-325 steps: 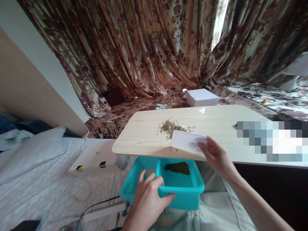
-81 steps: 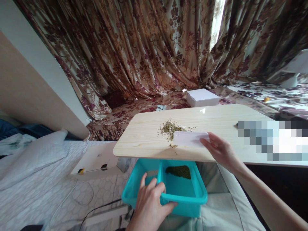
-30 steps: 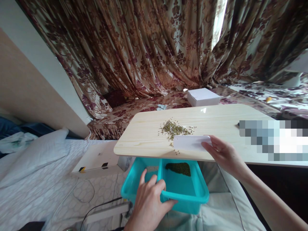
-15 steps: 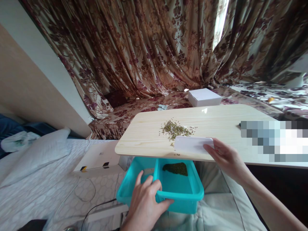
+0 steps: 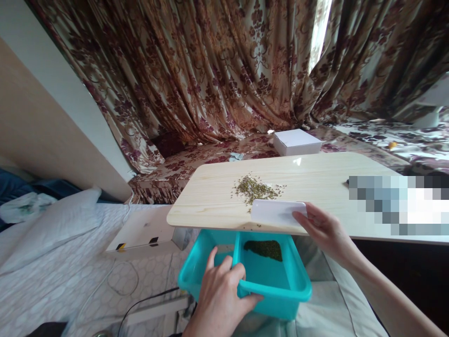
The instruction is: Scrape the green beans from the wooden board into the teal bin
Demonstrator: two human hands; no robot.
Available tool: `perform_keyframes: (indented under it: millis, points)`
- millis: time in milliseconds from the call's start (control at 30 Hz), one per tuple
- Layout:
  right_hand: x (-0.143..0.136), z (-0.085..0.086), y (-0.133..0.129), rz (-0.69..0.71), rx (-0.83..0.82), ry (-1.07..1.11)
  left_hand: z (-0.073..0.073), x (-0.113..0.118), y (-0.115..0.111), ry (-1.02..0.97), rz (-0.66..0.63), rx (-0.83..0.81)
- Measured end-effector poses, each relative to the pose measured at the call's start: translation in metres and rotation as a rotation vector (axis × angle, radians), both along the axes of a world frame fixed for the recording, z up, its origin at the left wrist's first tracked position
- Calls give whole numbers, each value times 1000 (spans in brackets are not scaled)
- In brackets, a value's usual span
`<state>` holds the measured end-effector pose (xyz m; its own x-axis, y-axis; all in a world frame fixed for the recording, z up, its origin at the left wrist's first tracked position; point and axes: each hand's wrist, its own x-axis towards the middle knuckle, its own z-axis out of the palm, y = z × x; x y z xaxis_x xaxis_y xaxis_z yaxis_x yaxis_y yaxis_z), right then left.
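My left hand point(image 5: 224, 285) grips the near rim of a turquoise two-compartment bin point(image 5: 303, 292), its thumb outside and fingers over the divider. Dark green beans, like mung beans point(image 5: 264, 249), lie at the far end of the right compartment. A small pale patch shows in the left compartment, partly behind my fingers. In my right hand point(image 5: 321, 228) a flat white plastic piece point(image 5: 275, 211) is pinched by its right end. It stands on the wooden tabletop point(image 5: 322, 187) near the front edge, just in front of a scattered pile of green beans point(image 5: 256, 187).
The bin sits below the tabletop's front edge. A white box point(image 5: 297, 142) stands behind the table. To the left, another white box point(image 5: 143, 229) and a cable point(image 5: 140, 302) lie on the bed point(image 5: 66, 267). The table's right end is pixelated.
The bin and my left hand have shifted right and slightly nearer. My right hand and the white piece have moved slightly left; the bean pile looks unchanged.
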<state>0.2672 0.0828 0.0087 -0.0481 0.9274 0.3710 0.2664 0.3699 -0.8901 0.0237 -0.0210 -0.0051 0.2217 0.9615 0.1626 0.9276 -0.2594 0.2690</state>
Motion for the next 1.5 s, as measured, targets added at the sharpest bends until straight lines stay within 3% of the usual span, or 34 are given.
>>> perform_keyframes:
  millis: [200, 533, 800, 1200, 1500]
  points:
    - [-4, -6, -1, 109, -30, 23, 4, 6, 1, -10, -11, -28]
    - [-26, 0, 0, 146, -28, 15, -1, 5, -4, -42, 18, 21]
    - [-2, 12, 12, -95, 79, 38, -11, -14, -11, -61, -24, 32]
    - [3, -2, 21, -219, 150, -149, -12, -10, -13, -79, 41, 104]
    - [-4, 6, 15, -121, 88, -50, -11, -10, -12, -70, 9, 80]
